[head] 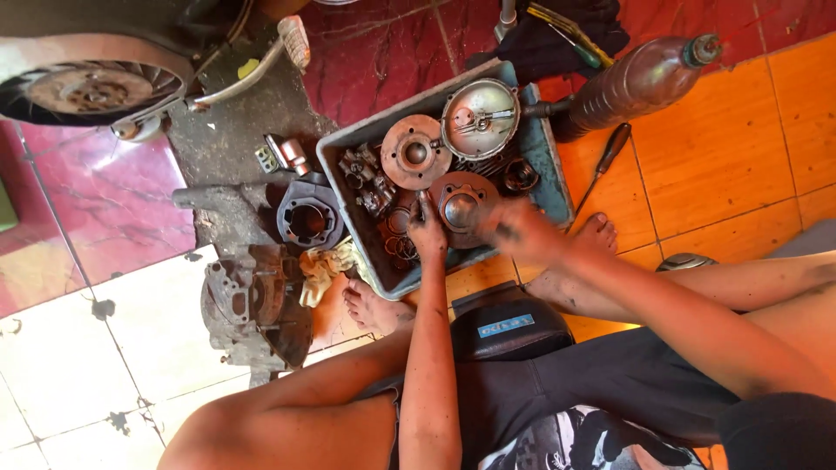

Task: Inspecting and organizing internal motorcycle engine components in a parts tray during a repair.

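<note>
Head view. Person sits on the tiled floor, both arms stretched down into a shallow grey-blue plastic tray (pixel 557 187) packed with oily engine parts. Left hand (pixel 427 233): fingers curled, tips pinched on a small dark part near the tray's middle; what it is cannot be told. Right hand (pixel 518 231): motion-blurred, resting at the edge of a round rusty-brown metal cover (pixel 460 204); whether it grips cannot be told. Above that lie a rust-coloured flanged disc (pixel 414 152) and a round silver metal cover (pixel 480 118). Left of the tray: dark finned cylinder (pixel 309 218), grey crankcase casting (pixel 254 305). Brown plastic bottle (pixel 640 83) lies at the tray's upper right.
</note>
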